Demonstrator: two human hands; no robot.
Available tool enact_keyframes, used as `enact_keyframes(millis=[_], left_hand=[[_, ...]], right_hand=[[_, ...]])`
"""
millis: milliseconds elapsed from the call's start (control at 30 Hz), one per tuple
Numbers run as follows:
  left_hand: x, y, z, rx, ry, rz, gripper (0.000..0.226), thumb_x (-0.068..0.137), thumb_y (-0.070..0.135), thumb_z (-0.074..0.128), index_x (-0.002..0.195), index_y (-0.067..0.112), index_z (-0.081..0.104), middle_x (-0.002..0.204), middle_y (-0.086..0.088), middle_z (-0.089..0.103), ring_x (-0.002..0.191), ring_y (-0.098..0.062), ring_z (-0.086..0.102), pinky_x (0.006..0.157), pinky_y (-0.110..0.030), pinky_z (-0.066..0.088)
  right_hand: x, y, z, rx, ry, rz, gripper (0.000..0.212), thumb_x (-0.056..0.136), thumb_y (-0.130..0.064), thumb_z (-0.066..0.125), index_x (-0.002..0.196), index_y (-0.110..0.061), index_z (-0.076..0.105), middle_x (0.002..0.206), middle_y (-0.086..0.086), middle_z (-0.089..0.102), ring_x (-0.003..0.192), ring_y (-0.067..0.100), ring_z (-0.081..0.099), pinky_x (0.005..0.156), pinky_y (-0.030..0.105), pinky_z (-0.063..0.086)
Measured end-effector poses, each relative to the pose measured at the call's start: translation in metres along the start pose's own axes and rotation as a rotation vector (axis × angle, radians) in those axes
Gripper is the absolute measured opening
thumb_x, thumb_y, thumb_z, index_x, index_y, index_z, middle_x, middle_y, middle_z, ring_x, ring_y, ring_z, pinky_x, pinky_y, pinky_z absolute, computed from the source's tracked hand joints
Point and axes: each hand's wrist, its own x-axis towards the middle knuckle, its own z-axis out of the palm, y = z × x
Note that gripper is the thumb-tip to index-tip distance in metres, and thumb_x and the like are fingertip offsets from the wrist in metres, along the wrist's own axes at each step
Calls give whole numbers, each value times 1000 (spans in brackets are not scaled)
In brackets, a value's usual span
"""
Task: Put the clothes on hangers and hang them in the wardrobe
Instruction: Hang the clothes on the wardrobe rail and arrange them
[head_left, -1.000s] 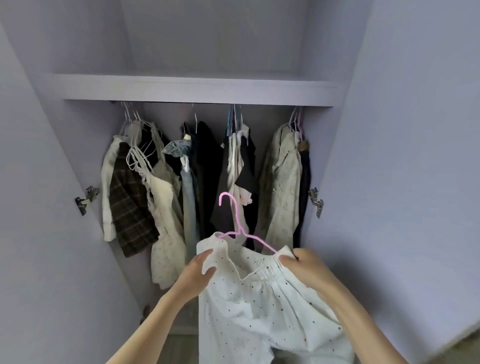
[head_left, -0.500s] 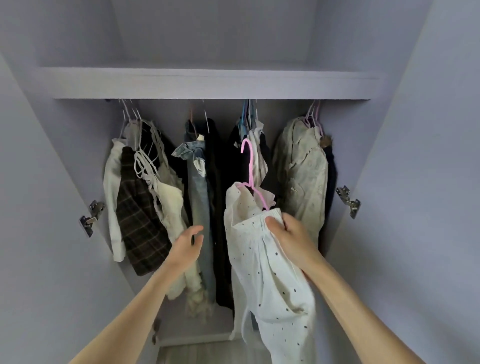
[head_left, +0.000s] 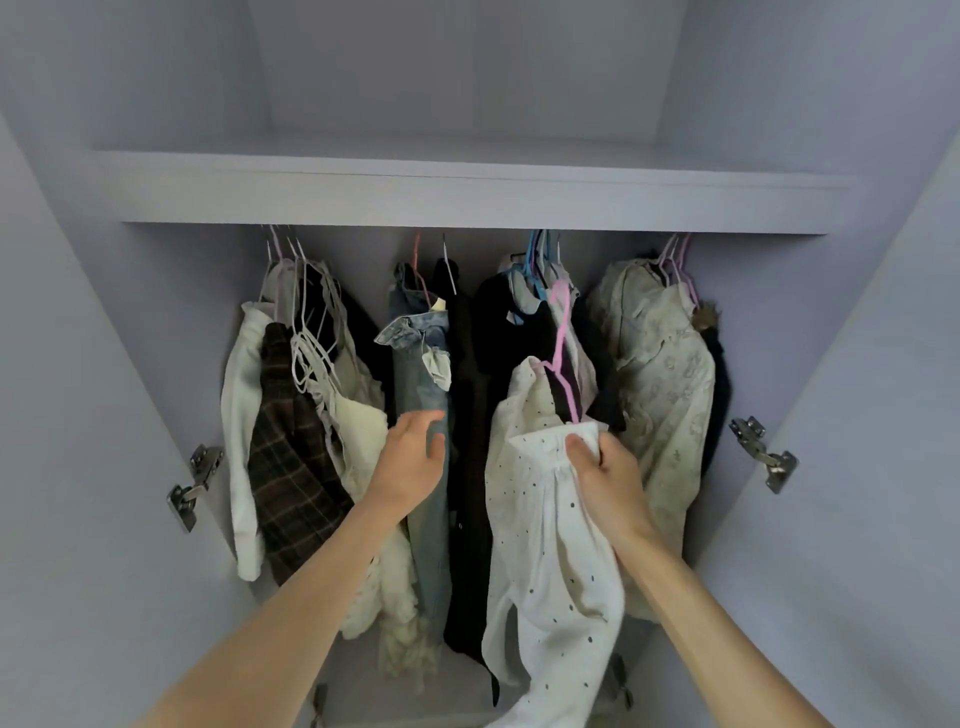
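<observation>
A white dotted garment (head_left: 540, 519) hangs on a pink hanger (head_left: 563, 353), raised in front of the clothes inside the wardrobe. My right hand (head_left: 608, 473) grips the garment's top edge at the hanger's right end. The hanger's hook sits just below the blue hangers; the rail itself is hidden behind the shelf. My left hand (head_left: 415, 457) reaches forward with fingers straight and touches the hanging jeans (head_left: 421, 395), holding nothing.
Several garments hang in a row: a plaid piece (head_left: 285, 452), cream tops (head_left: 358, 431), black clothes (head_left: 472, 415) and a floral jacket (head_left: 665, 395). A lilac shelf (head_left: 467, 197) spans above. Metal hinges (head_left: 195, 486) (head_left: 763, 452) stick out on both side walls.
The dotted garment on the pink hanger rose and moved deeper into the wardrobe. My left hand let go of it and reached forward to the jeans.
</observation>
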Motion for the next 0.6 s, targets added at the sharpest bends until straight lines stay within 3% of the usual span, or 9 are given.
enact_keyframes(millis=[167,267,367,500,600], left_hand=[[72,23,13,279,72,139,44,96,20,43,140,18,37,150,-10,24,139,-31,18,110,-47,25],[110,33,30,414,62,116,49,96,30,42,143,26,30,155,-9,12,142,-31,4,113,-49,14],[136,26,41,428,61,-12,51,94,37,45,142,27,30,155,-7,7,142,-31,1,112,-49,15],[139,3,39,285,145,27,52,91,4,46,140,19,36,156,-2,8,143,-30,1,108,-43,32],[129,-16,25,109,211,64,66,89,-9,43,146,19,24,155,3,12,143,-22,11,104,-35,36]], right_hand=[[42,4,10,-47,-58,-47,28,95,-24,46,89,3,51,73,5,44,63,12,40,49,15,34],[67,5,13,-20,-65,-63,26,96,-22,46,76,-6,47,68,1,41,57,9,37,46,14,31],[91,4,22,-42,-79,-80,29,95,-22,46,69,-14,37,64,-3,35,55,8,31,51,18,30],[121,2,39,-33,-99,-109,31,95,-22,46,67,-15,33,63,-5,33,55,7,31,54,21,29],[143,-5,52,-46,-106,-140,31,96,-23,45,67,-16,34,63,-7,34,55,6,32,53,17,30]])
